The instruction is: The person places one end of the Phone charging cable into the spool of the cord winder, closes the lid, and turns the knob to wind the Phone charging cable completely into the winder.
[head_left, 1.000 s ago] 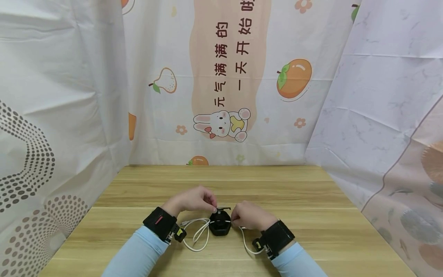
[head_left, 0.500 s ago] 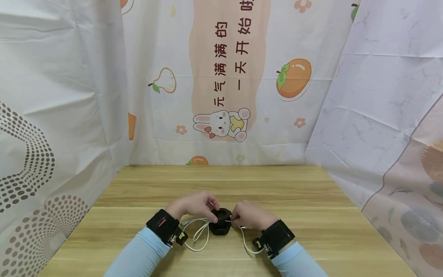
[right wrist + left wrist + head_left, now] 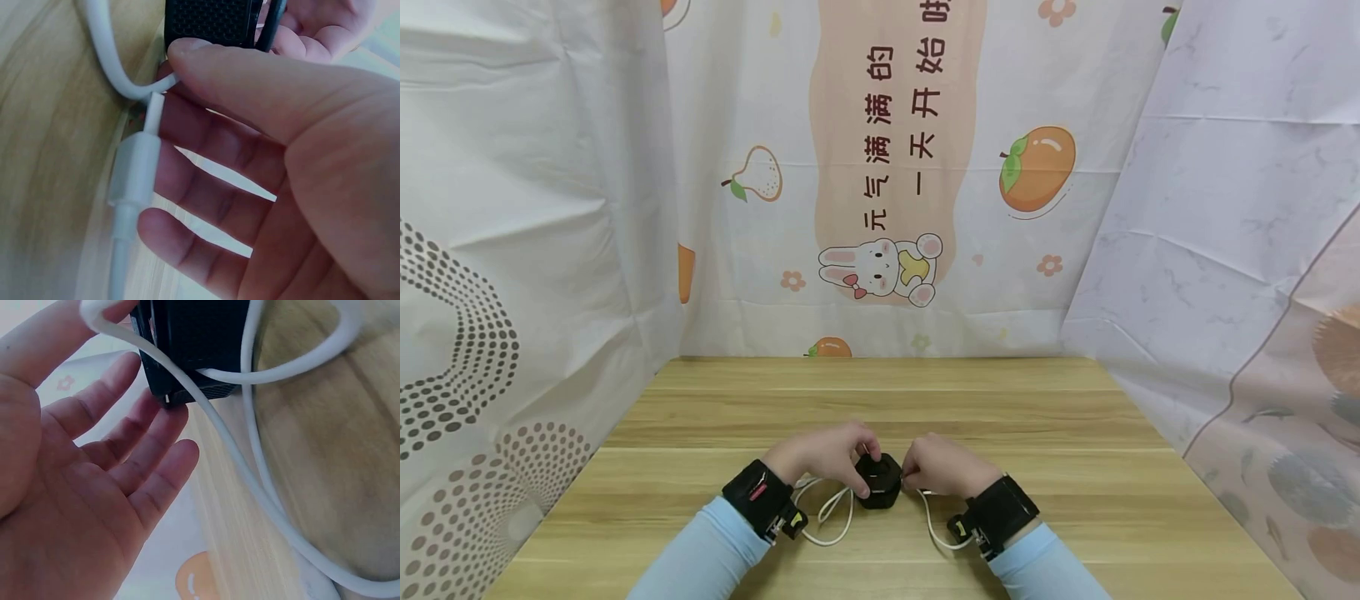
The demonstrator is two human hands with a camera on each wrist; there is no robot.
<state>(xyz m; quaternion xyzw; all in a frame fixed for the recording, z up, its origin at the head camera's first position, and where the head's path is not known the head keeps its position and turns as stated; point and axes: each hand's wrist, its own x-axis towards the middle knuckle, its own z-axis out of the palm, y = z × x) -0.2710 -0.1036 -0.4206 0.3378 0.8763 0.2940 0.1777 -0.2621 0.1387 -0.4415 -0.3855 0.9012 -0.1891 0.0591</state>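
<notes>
A small black hexagonal case [image 3: 883, 487] with a raised round centre stands on the table, its lid folded down. My left hand [image 3: 835, 454] holds it, thumb at the near left side and fingertips on the top and far edge. In the left wrist view, fingertips touch a lower corner of the black case [image 3: 194, 350]. A white cable [image 3: 850, 521] runs into the case and loops out on the left. My right hand [image 3: 943, 467] pinches the white cable [image 3: 128, 87] between thumb and forefinger, right beside the case. A white plug [image 3: 137, 162] hangs below that thumb.
The wooden table [image 3: 1037, 408] reaches back to a printed curtain [image 3: 737, 250], with more curtains at both sides. A loose stretch of cable trails to the right, toward the right wrist's camera strap [image 3: 1000, 517].
The left hand has swung the case's upright lid down over the cable, moving slightly toward me and right. The right hand has stayed in place on the cable.
</notes>
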